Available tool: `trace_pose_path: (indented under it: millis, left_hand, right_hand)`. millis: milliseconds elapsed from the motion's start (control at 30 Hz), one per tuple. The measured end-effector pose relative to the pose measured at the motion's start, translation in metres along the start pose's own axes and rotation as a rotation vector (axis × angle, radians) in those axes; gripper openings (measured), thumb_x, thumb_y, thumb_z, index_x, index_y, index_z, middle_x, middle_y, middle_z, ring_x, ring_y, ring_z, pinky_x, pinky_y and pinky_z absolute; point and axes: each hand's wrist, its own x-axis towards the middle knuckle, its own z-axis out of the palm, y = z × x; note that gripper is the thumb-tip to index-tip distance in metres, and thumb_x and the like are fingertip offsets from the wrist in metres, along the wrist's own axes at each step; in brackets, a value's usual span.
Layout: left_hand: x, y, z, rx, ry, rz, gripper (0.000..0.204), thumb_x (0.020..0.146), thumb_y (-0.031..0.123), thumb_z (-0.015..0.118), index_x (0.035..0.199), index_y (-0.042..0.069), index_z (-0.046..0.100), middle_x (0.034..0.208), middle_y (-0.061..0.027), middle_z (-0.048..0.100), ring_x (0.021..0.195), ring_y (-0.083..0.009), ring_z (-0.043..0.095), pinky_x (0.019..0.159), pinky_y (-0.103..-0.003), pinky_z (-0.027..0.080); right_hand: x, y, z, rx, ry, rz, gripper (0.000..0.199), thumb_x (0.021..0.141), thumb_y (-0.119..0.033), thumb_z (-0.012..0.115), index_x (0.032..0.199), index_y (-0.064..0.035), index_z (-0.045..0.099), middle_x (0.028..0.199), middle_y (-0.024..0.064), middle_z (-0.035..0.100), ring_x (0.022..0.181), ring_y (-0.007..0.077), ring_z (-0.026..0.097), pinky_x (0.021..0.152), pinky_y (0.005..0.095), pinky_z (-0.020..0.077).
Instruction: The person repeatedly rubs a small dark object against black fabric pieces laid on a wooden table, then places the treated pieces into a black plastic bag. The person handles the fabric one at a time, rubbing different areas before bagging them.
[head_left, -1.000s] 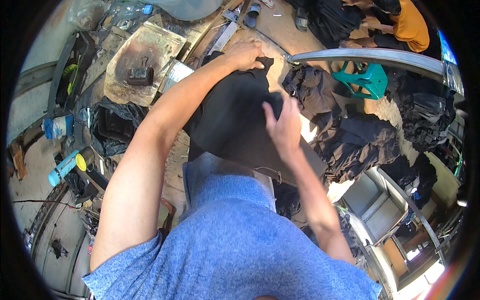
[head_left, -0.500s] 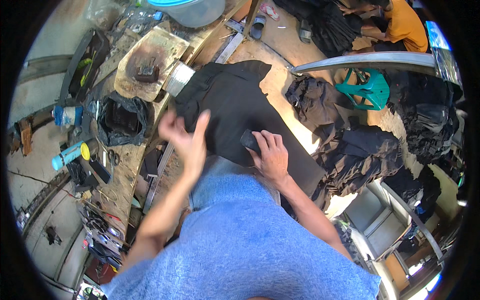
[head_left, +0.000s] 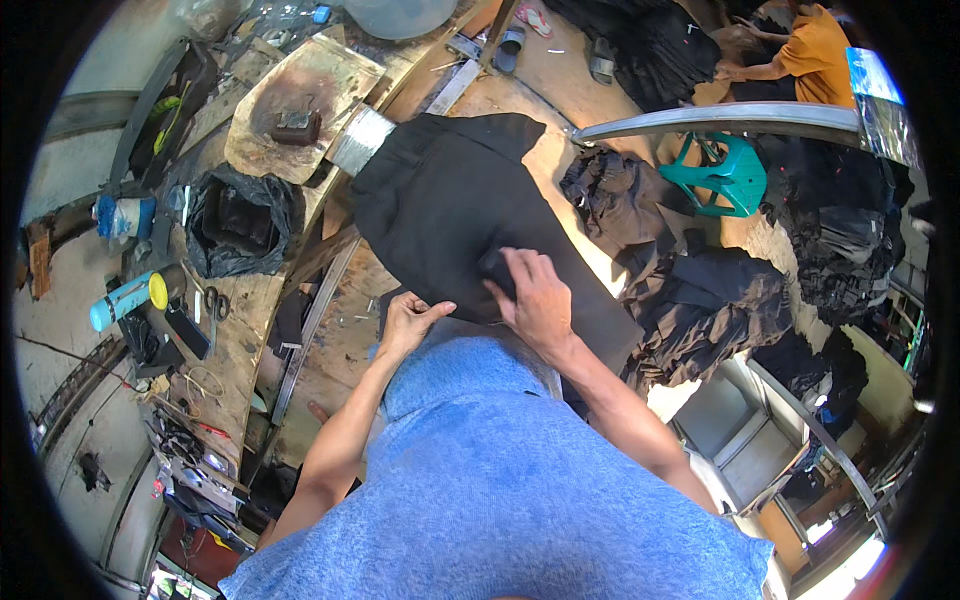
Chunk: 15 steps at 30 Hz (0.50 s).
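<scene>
Cluttered workbench (head_left: 240, 348) left, green stool (head_left: 738, 176) right of black cloth (head_left: 440, 190)

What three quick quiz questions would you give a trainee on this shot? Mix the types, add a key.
1. Multiple choice: what is the right hand holding?
A. a bottle
B. a dark block
C. a sandal

2. True or false: the scissors lie on the wooden bench at the person's left.

3. Fill in: the left hand is at the near edge of the black ____.

Key:
1. B
2. True
3. cloth
</scene>
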Motion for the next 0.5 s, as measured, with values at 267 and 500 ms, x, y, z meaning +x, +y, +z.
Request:
trace_pose_path:
  millis: [267,500]
  left_hand:
    - [0.004,-0.001,-0.003,-0.016,-0.012,0.047,0.059,0.084,0.041,0.102,0.064,0.01,0.057,0.059,0.0033,0.058,0.054,-0.0058,0.049,0.05,-0.028,0.038]
    - [0.0,0.029,0.021,-0.243,-0.178,0.062,0.034,0.086,0.025,0.101,0.092,0.003,0.076,0.078,-0.0008,0.072,0.07,-0.0095,0.064,0.063,-0.03,0.052]
  right_hand:
    - [0.059,0.047,0.001,-0.217,0.361,0.132,0.055,0.095,-0.036,0.086,0.135,-0.0027,0.067,0.119,0.0171,0.07,0.109,0.0387,0.071,0.084,0.0494,0.0608]
    - [-0.028,0.007,0.014,0.013,0.008,-0.01,0.058,0.091,-0.033,0.088,0.138,-0.0068,0.066,0.126,0.0114,0.068,0.113,0.0342,0.068,0.087,0.0473,0.0634]
